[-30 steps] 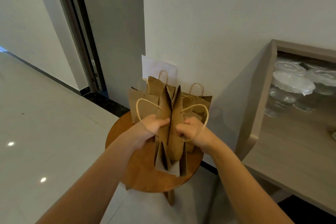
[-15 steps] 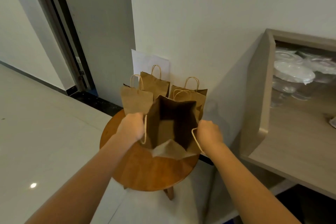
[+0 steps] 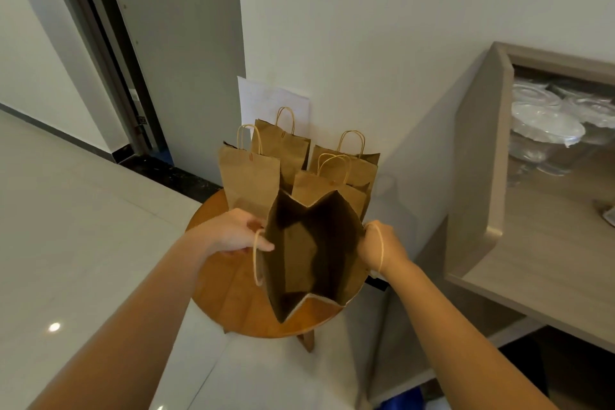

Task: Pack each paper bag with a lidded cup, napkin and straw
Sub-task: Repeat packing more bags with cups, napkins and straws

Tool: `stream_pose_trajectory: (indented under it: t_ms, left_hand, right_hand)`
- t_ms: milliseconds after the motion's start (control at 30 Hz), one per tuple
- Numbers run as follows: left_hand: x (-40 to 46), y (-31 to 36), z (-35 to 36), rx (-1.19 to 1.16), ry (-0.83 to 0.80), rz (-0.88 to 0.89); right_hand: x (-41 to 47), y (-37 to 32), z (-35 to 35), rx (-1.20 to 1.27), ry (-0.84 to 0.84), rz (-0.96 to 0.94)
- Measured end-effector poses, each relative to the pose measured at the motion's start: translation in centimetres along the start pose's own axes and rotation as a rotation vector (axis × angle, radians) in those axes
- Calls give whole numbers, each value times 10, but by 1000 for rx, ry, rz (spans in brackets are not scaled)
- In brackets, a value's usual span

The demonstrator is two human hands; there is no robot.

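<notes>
Over the round wooden stool [image 3: 233, 303], the person held an open brown paper bag [image 3: 312, 253] with its mouth spread wide, the left hand [image 3: 233, 233] pinching its rim at nine o'clock and the right hand [image 3: 382, 250] gripping the rim at three o'clock, with a twine handle looped over the wrist. Four more brown paper bags with twine handles [image 3: 249, 173] stood upright at twelve o'clock of the held bag, against the wall. Clear lidded plastic cups [image 3: 545, 126] sat well apart at two o'clock, on the grey shelf unit [image 3: 545, 243].
</notes>
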State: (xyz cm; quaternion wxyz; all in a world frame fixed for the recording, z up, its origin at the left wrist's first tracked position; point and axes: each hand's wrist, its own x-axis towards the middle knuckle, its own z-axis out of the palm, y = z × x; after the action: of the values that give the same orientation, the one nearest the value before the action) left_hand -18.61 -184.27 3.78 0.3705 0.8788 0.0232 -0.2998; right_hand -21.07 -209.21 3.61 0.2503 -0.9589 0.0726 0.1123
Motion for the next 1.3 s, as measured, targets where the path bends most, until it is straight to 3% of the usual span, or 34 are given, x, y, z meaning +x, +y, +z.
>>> stream_pose_trajectory:
  t_ms: [67, 167, 200, 333, 433, 533, 667, 800, 1033, 1300]
  left_hand:
    - [-7, 2, -11, -55, -24, -10]
    - [-13, 18, -15, -169, 291, 134]
    - [-15, 25, -10, -125, 309, 187]
    - [-6, 44, 38, 304, 10, 130]
    - [15, 29, 59, 470, 112, 125]
    - [28, 11, 64, 384, 189, 101]
    - [54, -17, 61, 267, 170, 50]
    - [73, -29, 65, 237, 164, -11]
    - [98, -40, 63, 257, 240, -107]
    - [100, -28, 48, 342, 291, -107]
  right_hand:
    - [0, -1, 3, -41, -24, 15]
    - [2, -8, 8, -121, -59, 35]
    - [2, -12, 8, -133, -75, 34]
    - [3, -20, 12, -162, -141, 20]
    - [6, -16, 16, -104, -131, -15]
    - [7, -4, 18, 76, -97, 28]
    - [5, 11, 29, 346, -52, 127]
    - [7, 22, 39, 531, 102, 211]
    - [7, 36, 54, 517, 118, 296]
    - [9, 18, 56, 496, 86, 219]
